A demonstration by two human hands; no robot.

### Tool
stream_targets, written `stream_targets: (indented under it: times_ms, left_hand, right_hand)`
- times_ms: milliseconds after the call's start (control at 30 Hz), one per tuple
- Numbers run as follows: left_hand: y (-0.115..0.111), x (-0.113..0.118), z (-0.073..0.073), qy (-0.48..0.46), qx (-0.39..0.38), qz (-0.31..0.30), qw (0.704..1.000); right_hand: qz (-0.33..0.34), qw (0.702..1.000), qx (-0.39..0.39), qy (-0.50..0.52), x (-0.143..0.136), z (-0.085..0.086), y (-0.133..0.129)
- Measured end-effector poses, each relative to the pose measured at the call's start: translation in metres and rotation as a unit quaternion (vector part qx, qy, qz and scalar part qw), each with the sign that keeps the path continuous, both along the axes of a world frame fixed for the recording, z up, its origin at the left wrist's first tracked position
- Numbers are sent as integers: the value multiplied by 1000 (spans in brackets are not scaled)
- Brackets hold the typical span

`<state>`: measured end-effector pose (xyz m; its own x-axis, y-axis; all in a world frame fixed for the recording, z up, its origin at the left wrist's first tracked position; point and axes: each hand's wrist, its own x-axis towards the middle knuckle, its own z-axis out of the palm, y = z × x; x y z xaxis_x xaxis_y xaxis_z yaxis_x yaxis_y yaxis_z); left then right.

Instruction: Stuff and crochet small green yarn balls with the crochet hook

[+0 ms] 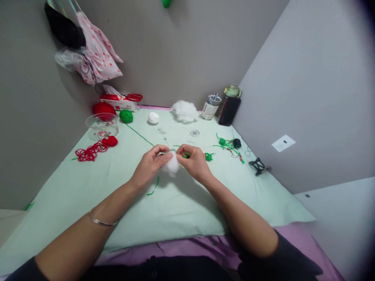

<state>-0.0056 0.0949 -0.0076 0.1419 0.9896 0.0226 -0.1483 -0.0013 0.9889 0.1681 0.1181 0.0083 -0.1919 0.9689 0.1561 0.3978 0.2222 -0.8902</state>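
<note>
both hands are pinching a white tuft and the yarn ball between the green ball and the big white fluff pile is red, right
Not quite: the yarn ball between the green ball and the big white fluff pile is white, not red, as the head view shows. The left hand and right hand are indeed pinching a white tuft.

I can't make out all of the white fluff (172, 166), since the fingers of both hands, left (152, 162) and right (195, 160), cover its upper part. The right one also hides some of the green yarn (209, 157) behind it. Over by the wall, a phone (230, 111) blocks most of a green-lidded bottle (233, 91). The tissue box's (124, 104) small print is too tiny to read. Up top, something green (166, 3) is cut off; below, so are the black sleeves (281, 257).
</note>
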Motion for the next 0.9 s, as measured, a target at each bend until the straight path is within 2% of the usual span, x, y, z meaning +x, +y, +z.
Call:
stream_targets:
  times_ms: [100,233,533,633,700,800,900]
  left_hand:
    - [3,-1,-2,-2,-16,-17,1000]
    - [7,1,-7,7,-6,-1,1000]
    - [11,9,-14,21,43,79,996]
    - [10,11,-17,26,72,110,991]
    - [8,12,-17,25,82,108,990]
    - [3,12,-16,19,81,73,994]
    - [-1,11,-12,10,75,34,997]
  right_hand:
    - [7,1000,2,0,1,0,0]
    - [25,1000,6,2,4,-2,1]
    - [121,992,17,11,-2,4,-13]
    - [107,994,24,2,-5,1,-13]
    - [87,996,13,23,-6,-2,-10]
    - [59,997,-18,56,-5,-4,-4]
    - [28,998,-14,51,-2,-5,-1]
